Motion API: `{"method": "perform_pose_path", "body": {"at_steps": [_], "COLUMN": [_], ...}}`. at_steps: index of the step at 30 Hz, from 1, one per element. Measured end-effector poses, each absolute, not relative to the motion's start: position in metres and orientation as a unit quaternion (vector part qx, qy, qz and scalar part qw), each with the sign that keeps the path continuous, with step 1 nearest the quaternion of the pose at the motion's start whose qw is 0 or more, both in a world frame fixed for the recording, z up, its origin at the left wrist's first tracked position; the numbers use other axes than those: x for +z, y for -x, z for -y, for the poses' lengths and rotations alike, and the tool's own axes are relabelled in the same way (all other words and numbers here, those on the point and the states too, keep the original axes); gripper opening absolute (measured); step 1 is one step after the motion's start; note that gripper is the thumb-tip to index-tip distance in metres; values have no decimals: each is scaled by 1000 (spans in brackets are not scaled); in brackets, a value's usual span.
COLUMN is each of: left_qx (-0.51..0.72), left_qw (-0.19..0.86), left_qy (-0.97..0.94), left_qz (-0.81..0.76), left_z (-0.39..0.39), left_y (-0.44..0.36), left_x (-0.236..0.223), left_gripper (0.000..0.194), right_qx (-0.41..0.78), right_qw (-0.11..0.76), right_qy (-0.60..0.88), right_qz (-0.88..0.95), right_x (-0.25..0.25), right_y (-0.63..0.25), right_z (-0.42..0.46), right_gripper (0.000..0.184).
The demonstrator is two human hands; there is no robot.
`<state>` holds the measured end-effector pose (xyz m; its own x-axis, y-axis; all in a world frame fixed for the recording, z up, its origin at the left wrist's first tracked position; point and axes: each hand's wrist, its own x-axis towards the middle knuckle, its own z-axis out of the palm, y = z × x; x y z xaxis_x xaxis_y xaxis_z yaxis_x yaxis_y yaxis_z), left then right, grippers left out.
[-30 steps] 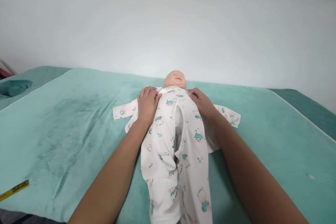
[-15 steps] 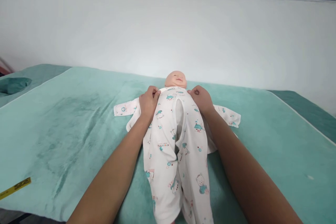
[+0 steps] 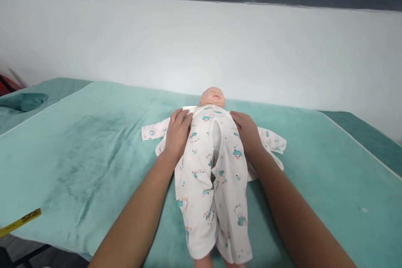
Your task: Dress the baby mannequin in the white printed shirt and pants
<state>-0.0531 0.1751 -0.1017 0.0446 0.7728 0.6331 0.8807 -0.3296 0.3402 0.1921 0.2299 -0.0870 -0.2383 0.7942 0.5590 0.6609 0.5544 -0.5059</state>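
Note:
A baby doll (image 3: 212, 97) lies on its back, head toward the wall, feet toward me. White baby pants (image 3: 201, 192) with a bear and house print cover its legs and reach up to the chest; an oval opening shows at the crotch. Beneath them a matching baby shirt (image 3: 272, 139) is spread, its sleeves out to both sides. My left hand (image 3: 179, 130) rests with extended fingers along the left side of the pants' top. On the other side, my right hand (image 3: 246, 130) lies with fingers stretched against the upper edge. Neither palm is visible.
A green sheet (image 3: 94, 150) covers the bed, with creases on the left. A yellow strip (image 3: 20, 222) with dark marks lies at the left front edge. Behind the bed stands a white wall (image 3: 201, 46). A dark green bundled cloth (image 3: 25, 101) sits far left.
Both hands have loosened from a pinch at the pants' top corners, and their fingers are now stretched out. The view has shifted slightly, so the doll's feet show at the bottom.

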Motion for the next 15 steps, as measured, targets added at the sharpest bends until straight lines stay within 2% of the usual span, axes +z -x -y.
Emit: {"method": "perform_pose_path", "body": {"at_steps": [2, 5, 10, 15], "left_qx": [-408, -418, -430, -477], "left_qw": [38, -101, -327, -538], "left_qy": [692, 643, 569, 456], "left_qz": [595, 633, 620, 525], "left_z": [-164, -151, -146, -146], "left_y": [50, 46, 49, 49], "left_x": [-99, -94, -88, -86], "left_gripper": [31, 25, 23, 34], "right_qx": [59, 71, 226, 419], "right_qw": [419, 412, 330, 362], "right_qy": [481, 536, 599, 529], "right_qz": [768, 733, 694, 643], "right_x": [-87, -85, -80, -67], "right_y": [-194, -196, -199, -197], "right_z": [-222, -208, -189, -180], "right_gripper": [31, 26, 19, 26]}}
